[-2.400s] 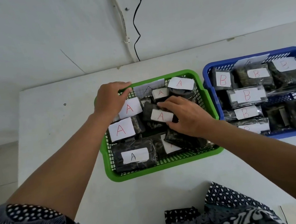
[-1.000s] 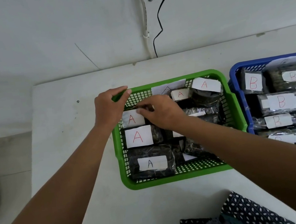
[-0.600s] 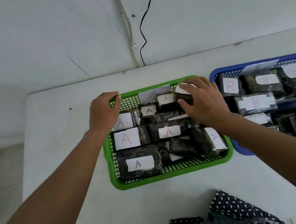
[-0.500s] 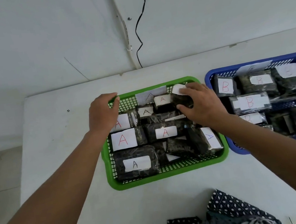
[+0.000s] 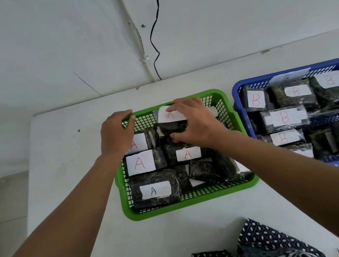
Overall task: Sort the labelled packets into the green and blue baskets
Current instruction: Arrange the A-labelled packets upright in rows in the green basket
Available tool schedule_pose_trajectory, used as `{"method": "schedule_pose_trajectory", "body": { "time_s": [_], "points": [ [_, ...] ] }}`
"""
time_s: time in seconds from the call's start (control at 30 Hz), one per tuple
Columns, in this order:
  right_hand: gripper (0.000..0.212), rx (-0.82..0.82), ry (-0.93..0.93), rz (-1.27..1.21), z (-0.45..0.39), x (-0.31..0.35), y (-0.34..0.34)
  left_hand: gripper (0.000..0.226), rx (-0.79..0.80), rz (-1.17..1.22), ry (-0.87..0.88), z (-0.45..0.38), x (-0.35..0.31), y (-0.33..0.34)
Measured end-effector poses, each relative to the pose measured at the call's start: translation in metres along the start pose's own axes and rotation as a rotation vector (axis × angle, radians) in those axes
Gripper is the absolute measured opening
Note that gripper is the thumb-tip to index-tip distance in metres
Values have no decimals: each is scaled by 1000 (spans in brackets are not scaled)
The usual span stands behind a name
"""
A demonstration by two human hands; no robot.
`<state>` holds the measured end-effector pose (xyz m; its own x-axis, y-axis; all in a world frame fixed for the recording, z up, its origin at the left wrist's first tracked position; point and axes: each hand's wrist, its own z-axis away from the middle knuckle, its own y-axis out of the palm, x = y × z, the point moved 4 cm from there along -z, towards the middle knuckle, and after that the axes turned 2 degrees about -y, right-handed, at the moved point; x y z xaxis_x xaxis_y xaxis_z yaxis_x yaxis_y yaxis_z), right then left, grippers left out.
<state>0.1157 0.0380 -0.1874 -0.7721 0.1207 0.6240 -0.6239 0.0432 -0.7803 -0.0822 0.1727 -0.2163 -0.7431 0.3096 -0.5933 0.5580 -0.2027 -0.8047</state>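
A green basket sits mid-table, filled with several dark packets bearing white labels marked A. A blue basket to its right holds several dark packets labelled B. My left hand grips the green basket's far-left rim. My right hand is inside the green basket near its far wall, closed around a dark packet with an A label, holding it against the back row.
The white table ends at a left edge, with floor beyond it. A white wall with a black cable and a white conduit rises behind. Patterned dark cloth lies at the near edge.
My right hand has carried the A packet from the green basket's far-right corner leftward to the middle of the back row. My left hand has stayed on the rim.
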Motion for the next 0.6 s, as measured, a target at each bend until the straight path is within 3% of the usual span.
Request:
{"method": "schedule_pose_trajectory", "body": {
  "time_s": [0.27, 0.4, 0.6],
  "points": [
    [94, 134, -70, -20, -23, 7, 28, 27, -19, 14, 22, 3, 2, -1],
    [80, 105, -107, 40, -18, 1, 23, 28, -11, 17, 25, 4, 1, -1],
    [55, -5, 22, 62, -17, 11, 23, 28, -21, -3, 22, 4, -1, -1]
  ]
}}
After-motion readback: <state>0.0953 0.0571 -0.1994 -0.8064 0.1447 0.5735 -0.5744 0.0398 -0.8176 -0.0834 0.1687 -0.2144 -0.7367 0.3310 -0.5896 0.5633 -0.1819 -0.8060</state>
